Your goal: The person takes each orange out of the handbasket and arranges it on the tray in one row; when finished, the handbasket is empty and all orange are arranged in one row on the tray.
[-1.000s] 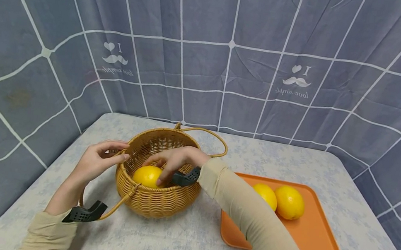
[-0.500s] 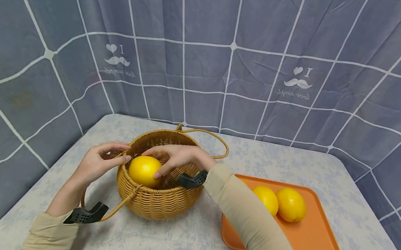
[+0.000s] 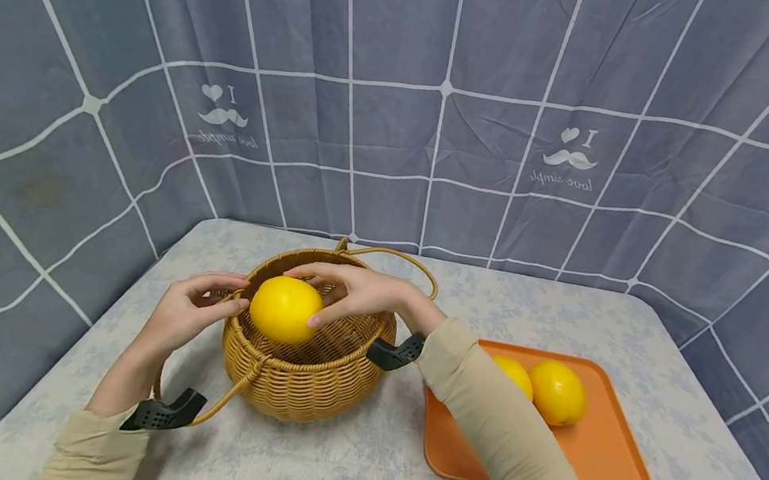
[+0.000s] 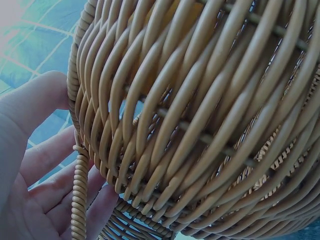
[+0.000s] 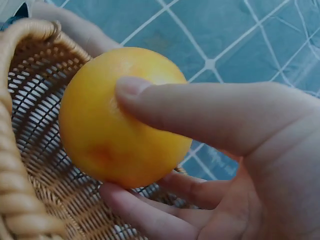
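In the head view, my right hand [image 3: 356, 294] holds a yellow-orange citrus fruit [image 3: 285, 309] over the mouth of the wicker basket [image 3: 308, 395]. The right wrist view has my thumb lying across the front of this round fruit [image 5: 120, 120], with fingers beneath it. At the basket's left rim, my left hand [image 3: 189, 308] holds on with thumb and fingertips. Up close in the left wrist view, that thumb meets the braided rim [image 4: 74, 65] while the other fingers [image 4: 55, 190] lie by the wall, behind the handle [image 4: 79, 200]. Some orange colour shows through the weave.
Right of the basket lies an orange tray [image 3: 608, 476] with two similar fruits, one right fruit [image 3: 556, 393] in full view and one left fruit [image 3: 515, 375] partly behind my right sleeve. One basket handle [image 3: 417, 264] sticks out at the back right. A tiled-pattern curtain [image 3: 398, 130] stands behind the table.
My right hand has raised the citrus fruit from inside the basket to above the rim. My left hand stays at the left rim, and the basket has hardly moved.
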A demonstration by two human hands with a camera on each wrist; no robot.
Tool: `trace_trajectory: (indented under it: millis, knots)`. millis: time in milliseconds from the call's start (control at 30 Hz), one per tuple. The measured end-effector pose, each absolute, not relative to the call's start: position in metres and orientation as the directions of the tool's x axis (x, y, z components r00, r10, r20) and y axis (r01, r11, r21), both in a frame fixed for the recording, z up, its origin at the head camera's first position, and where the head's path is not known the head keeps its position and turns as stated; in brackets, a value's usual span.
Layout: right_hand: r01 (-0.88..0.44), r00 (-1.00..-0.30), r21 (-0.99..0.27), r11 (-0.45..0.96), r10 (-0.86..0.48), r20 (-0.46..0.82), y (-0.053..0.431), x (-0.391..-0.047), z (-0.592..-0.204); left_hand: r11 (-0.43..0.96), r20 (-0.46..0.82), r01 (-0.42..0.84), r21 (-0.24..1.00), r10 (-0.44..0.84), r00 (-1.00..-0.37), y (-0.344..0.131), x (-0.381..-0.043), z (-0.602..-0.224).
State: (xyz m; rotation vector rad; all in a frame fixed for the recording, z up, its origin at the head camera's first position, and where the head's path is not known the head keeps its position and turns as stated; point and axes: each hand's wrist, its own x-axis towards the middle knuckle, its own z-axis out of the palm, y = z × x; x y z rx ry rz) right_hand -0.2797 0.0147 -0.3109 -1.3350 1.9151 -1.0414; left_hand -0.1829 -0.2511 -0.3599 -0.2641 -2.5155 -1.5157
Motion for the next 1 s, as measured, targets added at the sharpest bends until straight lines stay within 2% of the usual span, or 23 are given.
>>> trace_trajectory:
  millis: [233,467,1000]
  knots:
    - [-0.415,-0.359,-0.903,0.110,-0.932,0.051,0.031,-0.273,-0.304,0.475,0.234,0.228,0.850,0.047,-0.971,-0.252,-0.186,-0.359]
    - [-0.403,-0.397,-0.914,0.059,-0.911,0.116,0.056,-0.271,-0.299,0.476,0.240,0.238,0.847,0.056,-0.969,-0.252,-0.188,-0.358]
    - [-0.411,-0.550,-0.912,0.002,-0.798,0.246,0.121,-0.267,-0.296,0.480,0.257,0.256,0.839,0.064,-0.964,-0.257,-0.193,-0.360]
